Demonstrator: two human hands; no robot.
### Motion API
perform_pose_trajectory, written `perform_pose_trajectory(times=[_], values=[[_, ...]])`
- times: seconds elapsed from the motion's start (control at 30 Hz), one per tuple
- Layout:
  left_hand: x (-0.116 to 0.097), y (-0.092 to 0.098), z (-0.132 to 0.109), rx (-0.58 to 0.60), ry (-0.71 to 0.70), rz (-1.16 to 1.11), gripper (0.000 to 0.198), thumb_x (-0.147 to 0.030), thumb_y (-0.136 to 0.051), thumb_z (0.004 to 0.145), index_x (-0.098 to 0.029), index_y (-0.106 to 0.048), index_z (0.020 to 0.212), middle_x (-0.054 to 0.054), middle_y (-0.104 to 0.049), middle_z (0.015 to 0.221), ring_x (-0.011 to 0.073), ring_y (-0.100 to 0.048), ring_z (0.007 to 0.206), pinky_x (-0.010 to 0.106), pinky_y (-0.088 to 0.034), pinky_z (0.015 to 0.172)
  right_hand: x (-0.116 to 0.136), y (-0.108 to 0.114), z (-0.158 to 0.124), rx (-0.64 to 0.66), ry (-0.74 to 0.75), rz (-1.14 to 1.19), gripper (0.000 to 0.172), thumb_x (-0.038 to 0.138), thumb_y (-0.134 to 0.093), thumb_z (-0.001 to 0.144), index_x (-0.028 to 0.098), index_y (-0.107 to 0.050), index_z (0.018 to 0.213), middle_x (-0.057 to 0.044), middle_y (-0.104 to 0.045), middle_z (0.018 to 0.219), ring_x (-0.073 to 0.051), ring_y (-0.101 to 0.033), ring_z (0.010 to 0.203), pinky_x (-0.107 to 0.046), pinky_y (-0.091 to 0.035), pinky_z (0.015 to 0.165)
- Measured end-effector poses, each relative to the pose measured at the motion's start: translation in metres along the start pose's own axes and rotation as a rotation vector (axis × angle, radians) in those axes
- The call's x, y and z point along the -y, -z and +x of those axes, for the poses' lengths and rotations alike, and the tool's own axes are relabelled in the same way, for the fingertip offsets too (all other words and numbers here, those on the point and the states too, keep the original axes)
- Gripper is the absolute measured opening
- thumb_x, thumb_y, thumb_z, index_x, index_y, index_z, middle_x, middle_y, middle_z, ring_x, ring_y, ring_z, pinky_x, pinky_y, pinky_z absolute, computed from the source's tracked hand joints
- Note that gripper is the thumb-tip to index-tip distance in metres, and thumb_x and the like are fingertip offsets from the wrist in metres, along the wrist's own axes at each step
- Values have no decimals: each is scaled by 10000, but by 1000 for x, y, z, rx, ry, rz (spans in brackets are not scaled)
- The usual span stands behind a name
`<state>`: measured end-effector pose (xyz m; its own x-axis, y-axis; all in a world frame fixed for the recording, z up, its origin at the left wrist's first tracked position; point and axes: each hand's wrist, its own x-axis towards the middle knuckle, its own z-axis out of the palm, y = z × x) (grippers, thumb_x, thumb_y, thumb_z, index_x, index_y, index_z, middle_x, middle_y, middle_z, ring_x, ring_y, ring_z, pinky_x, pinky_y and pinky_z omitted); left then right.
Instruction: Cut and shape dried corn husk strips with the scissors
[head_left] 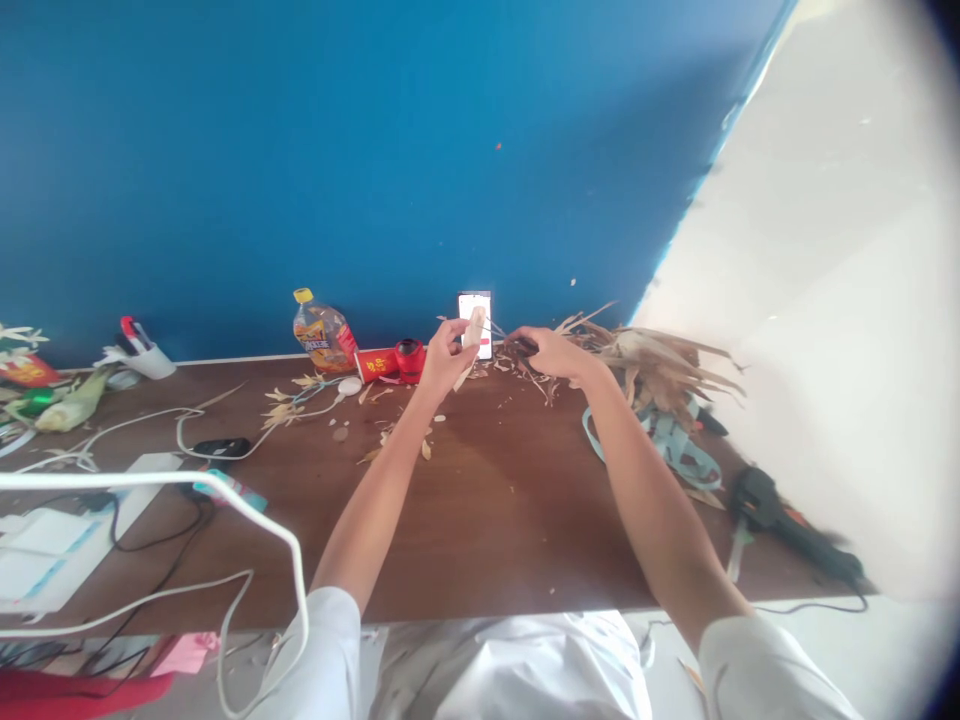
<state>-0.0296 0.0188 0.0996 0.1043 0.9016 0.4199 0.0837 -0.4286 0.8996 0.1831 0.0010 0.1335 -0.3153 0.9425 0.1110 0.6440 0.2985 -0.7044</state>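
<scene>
Working over a brown wooden desk (480, 520) below a blue wall (375, 170): left hand (448, 358) grips a pale husk strip (473, 328) upright; right hand (551, 352) closed on a dark object (523, 344), too small to identify. Dry, fibrous, curled corn husks (652, 365) heaped just beside right hand; husk scraps (397, 435) scattered on desk; dark tool (780, 520) blurred at right

The wooden desk (480, 530) carries a heap of dry corn husks (660, 375) at right, a black glue gun (772, 510) at lower right, a bottle (324, 337) and red cup (377, 365) at top center, white cables (127, 430) at left, and husk scraps (390, 435) scattered mid-frame.
</scene>
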Motion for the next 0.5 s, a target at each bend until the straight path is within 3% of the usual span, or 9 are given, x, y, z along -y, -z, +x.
perform_pose_trajectory(times=[0.3,0.5], values=[[-16,1,-7,127,-8,-54,651,-299,-698,733,-272,-441,1330,130,-462,1400,104,-603,759,228,-477,640,3,-2,0,82,18,130,484,264,-708,652,231,-649,1131,-82,-665,1110,-235,-608,969,-323,-487,777],[-14,0,-7,157,54,-95,770,-303,-727,710,-318,-362,1387,144,-438,1417,84,-603,707,233,-489,630,9,-3,-3,68,31,131,367,304,-692,654,199,-721,1004,-43,-703,875,-192,-603,746,-275,-457,624]])
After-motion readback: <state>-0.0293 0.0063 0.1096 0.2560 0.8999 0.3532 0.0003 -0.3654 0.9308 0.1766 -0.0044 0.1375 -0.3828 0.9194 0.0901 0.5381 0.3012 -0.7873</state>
